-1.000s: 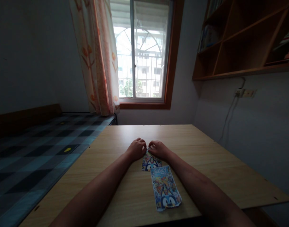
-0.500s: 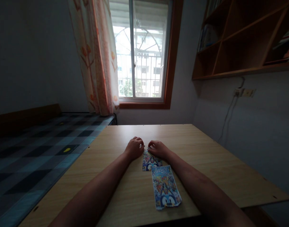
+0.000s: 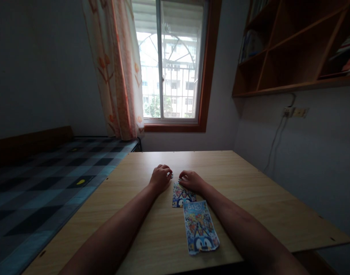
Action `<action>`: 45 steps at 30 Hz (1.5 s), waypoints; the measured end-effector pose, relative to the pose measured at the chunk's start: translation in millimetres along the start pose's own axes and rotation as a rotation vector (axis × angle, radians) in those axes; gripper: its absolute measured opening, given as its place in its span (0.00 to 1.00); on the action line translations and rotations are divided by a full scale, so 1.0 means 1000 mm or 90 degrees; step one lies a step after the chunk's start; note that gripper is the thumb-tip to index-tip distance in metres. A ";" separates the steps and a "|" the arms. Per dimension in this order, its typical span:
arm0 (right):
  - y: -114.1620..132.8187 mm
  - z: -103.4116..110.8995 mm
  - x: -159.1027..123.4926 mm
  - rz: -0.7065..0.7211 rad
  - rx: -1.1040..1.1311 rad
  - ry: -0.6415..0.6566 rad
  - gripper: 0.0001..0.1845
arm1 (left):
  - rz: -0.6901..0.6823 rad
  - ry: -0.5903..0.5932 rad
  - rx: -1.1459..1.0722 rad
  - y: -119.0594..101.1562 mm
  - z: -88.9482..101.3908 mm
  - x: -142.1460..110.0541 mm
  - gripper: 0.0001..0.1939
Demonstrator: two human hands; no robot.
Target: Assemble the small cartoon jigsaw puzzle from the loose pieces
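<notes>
My left hand [image 3: 161, 178] is closed in a pinch on a small patterned puzzle piece [image 3: 172, 175], just beyond the upper left of a partly built jigsaw puzzle [image 3: 183, 195]. Over the puzzle's top edge rests my right hand [image 3: 191, 180], its fingers curled and pinched on another small puzzle piece [image 3: 179, 180], mostly hidden by the fingertips. The puzzle shows a blue dog's face among many colourful figures. Nearer to me lies a printed picture sheet [image 3: 200, 225] with the same dog and the title "Bluey"; its lower edge is ragged.
All this lies on a light wooden table [image 3: 152, 244]. A bed with a checked cover [image 3: 49, 183] adjoins on the left. Behind are a flowered curtain [image 3: 114, 76] and a window [image 3: 177, 76]. A wooden shelf [image 3: 295, 65] hangs at the right, above a socket with a cord [image 3: 288, 112].
My left hand has shifted slightly left, away from the puzzle's top edge, with the small piece at its fingertips. The right hand stays almost where it was.
</notes>
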State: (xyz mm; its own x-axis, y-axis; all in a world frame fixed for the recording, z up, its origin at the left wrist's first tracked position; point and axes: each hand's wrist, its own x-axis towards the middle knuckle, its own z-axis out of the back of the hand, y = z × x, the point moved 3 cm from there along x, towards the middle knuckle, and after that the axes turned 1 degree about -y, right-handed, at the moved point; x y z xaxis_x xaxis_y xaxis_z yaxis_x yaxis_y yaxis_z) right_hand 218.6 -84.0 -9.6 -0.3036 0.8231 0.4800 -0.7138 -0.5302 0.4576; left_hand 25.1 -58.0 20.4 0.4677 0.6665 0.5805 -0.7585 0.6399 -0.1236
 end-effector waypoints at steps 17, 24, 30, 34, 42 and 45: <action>0.004 0.003 -0.006 0.011 0.056 -0.032 0.08 | -0.149 0.060 -0.077 -0.022 -0.004 -0.005 0.08; 0.007 0.004 -0.006 0.012 0.054 -0.029 0.07 | -0.156 0.073 -0.079 -0.027 -0.004 -0.004 0.08; 0.008 0.004 -0.006 0.012 0.058 -0.033 0.07 | -0.152 0.070 -0.075 -0.027 -0.006 -0.003 0.06; 0.006 0.003 -0.005 0.007 0.061 -0.031 0.08 | -0.166 0.058 -0.079 -0.026 -0.006 -0.003 0.06; -0.001 -0.002 -0.004 0.011 0.075 -0.014 0.12 | -0.119 -0.009 -0.077 -0.016 -0.004 -0.001 0.07; -0.004 -0.004 -0.004 0.015 0.085 -0.009 0.16 | -0.059 -0.030 -0.072 -0.005 -0.005 0.000 0.07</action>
State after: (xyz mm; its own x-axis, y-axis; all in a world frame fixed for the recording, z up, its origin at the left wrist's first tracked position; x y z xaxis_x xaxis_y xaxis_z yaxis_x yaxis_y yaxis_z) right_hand 220.5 -84.0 -15.9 -0.3091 0.8079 0.5018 -0.6160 -0.5720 0.5416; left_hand 31.0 -59.4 17.3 0.5094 0.5863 0.6299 -0.6562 0.7382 -0.1564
